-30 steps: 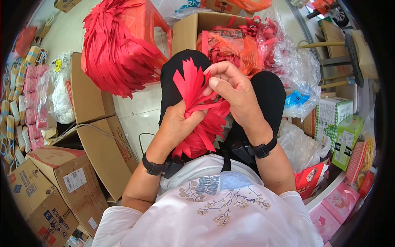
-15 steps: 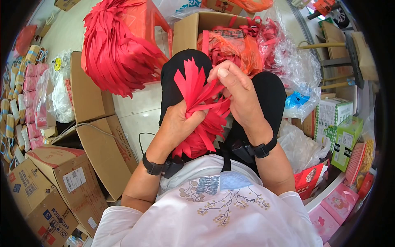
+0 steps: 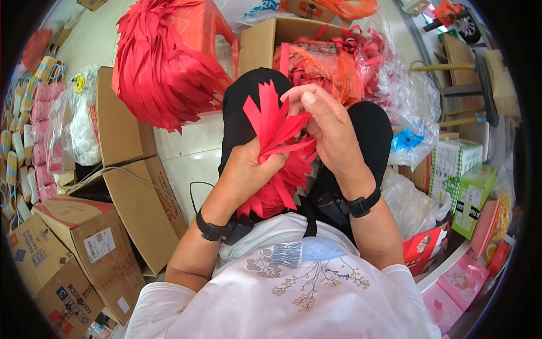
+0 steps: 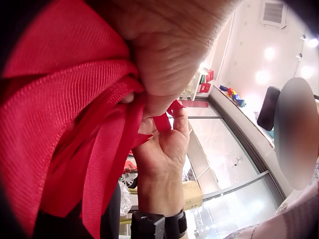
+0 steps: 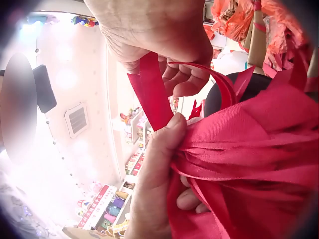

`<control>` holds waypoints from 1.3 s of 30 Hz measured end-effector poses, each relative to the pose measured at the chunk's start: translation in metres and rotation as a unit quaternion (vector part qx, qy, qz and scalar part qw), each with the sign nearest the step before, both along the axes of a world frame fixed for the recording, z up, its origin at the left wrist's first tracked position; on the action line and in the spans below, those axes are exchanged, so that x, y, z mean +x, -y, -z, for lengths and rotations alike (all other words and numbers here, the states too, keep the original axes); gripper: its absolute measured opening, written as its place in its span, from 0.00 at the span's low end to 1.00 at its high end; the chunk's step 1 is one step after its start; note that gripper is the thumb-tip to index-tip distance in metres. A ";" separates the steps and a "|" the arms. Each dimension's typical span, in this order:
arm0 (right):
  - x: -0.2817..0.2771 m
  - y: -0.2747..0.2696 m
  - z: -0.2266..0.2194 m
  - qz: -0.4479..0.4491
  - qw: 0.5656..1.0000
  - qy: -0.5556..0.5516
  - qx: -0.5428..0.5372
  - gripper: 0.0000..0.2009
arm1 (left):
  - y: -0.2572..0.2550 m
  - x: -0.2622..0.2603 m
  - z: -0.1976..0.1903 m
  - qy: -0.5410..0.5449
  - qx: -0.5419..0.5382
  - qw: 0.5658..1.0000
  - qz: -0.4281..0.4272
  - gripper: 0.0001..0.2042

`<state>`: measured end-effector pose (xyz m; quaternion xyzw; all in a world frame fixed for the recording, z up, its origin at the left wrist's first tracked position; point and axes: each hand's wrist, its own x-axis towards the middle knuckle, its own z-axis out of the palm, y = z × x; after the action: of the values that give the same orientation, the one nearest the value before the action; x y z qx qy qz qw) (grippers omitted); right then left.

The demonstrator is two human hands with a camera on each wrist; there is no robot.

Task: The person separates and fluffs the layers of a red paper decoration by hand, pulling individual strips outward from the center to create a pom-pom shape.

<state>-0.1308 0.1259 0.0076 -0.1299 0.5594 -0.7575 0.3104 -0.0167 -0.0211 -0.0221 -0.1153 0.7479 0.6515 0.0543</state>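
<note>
My left hand (image 3: 247,169) grips a bundle of red ribbon strips (image 3: 267,121) over the lap. Above the fist the notched ends fan out, while the rest hangs below between the knees. The right hand (image 3: 334,130) is just right of the fan, its fingers bent and thumb up. In the right wrist view, one flat red ribbon (image 5: 155,99) runs from the left thumb up to the right hand, which pinches it. The left wrist view shows ribbon folds (image 4: 94,134) hanging close below the left palm, with the right hand (image 4: 162,154) behind them.
A large heap of red ribbon (image 3: 161,73) drapes over a red plastic stool (image 3: 195,28) ahead on the left. An open cardboard box (image 3: 255,48) beyond the knees holds orange bags and ribbon. Cardboard boxes (image 3: 84,231) stand at the left; clear plastic (image 3: 415,107) and packages line the right.
The right hand has drawn slightly right from the fan, its thumb turning upward, and a ribbon end now slants out toward it. The left hand keeps its grip, shifting slightly right.
</note>
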 end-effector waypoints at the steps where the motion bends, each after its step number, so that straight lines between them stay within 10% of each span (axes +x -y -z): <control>1: 0.000 0.000 -0.002 -0.001 1.000 -0.006 0.005 0.16 | 0.000 0.000 0.000 -0.002 0.000 1.000 0.000 0.17; 39: -0.008 0.008 -0.002 -0.020 1.000 0.010 0.017 0.17 | 0.001 0.001 0.001 -0.007 -0.017 1.000 0.005 0.17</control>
<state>-0.1386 0.1182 0.0099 -0.1284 0.5663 -0.7428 0.3334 -0.0155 -0.0225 -0.0228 -0.1073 0.7596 0.6395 0.0504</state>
